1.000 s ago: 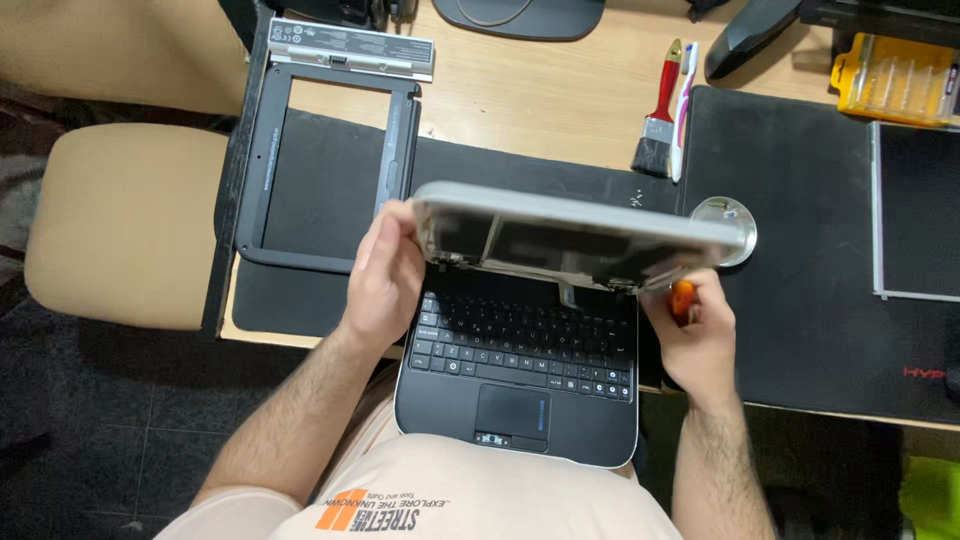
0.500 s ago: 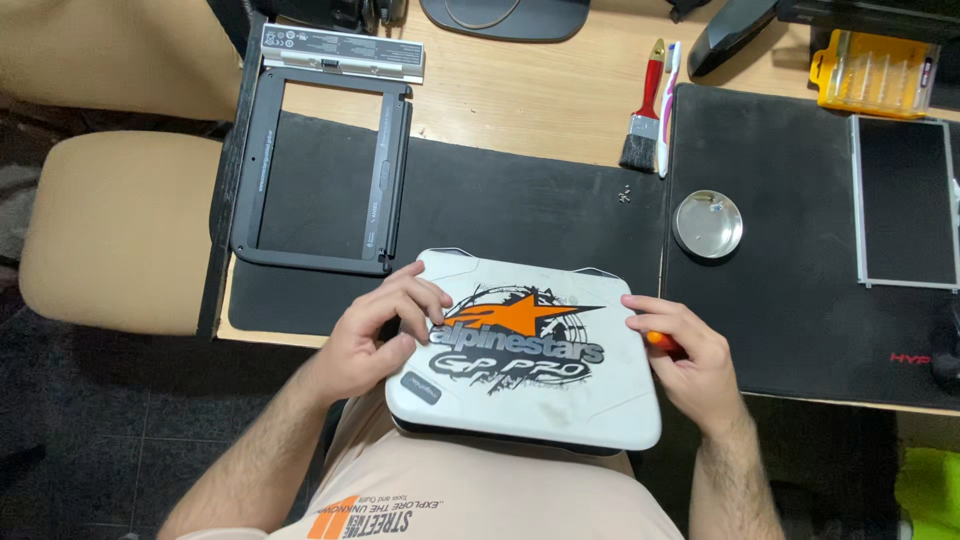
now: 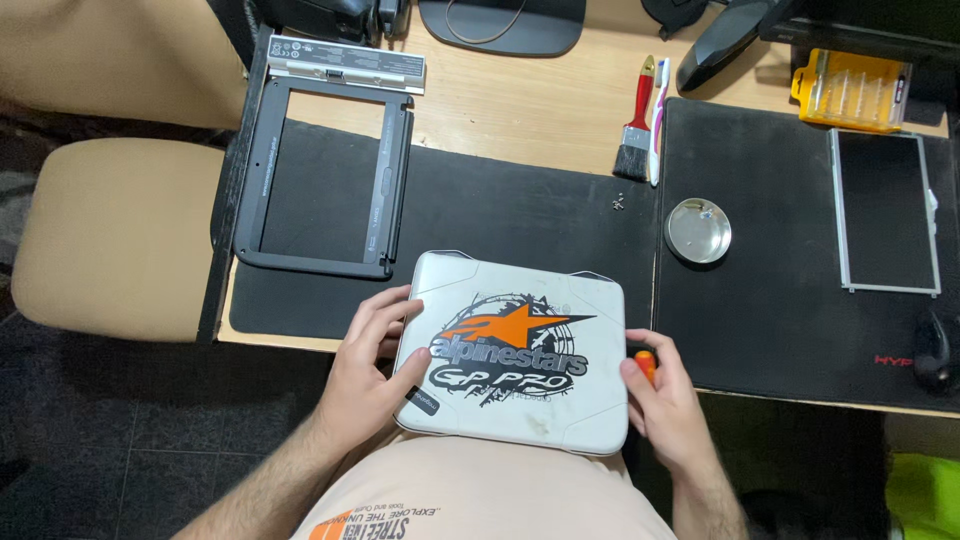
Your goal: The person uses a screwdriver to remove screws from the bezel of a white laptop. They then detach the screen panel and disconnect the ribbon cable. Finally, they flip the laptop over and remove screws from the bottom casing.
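Left hand (image 3: 368, 375) and right hand (image 3: 668, 405) clamped on opposite edges of closed white laptop (image 3: 520, 352), between them at tabletop (image 3: 540, 110) edge. Orange-handled screwdriver (image 3: 647, 364) tucked in right hand. Screen bezel (image 3: 322, 175), display panel (image 3: 886, 212) already off, lying beyond hands; reassembly seemingly left.

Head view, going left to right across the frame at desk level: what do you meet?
Beige chair seat → black rectangular frame → left hand → closed white laptop → right hand → round metal dish → loose screen panel → black mouse.
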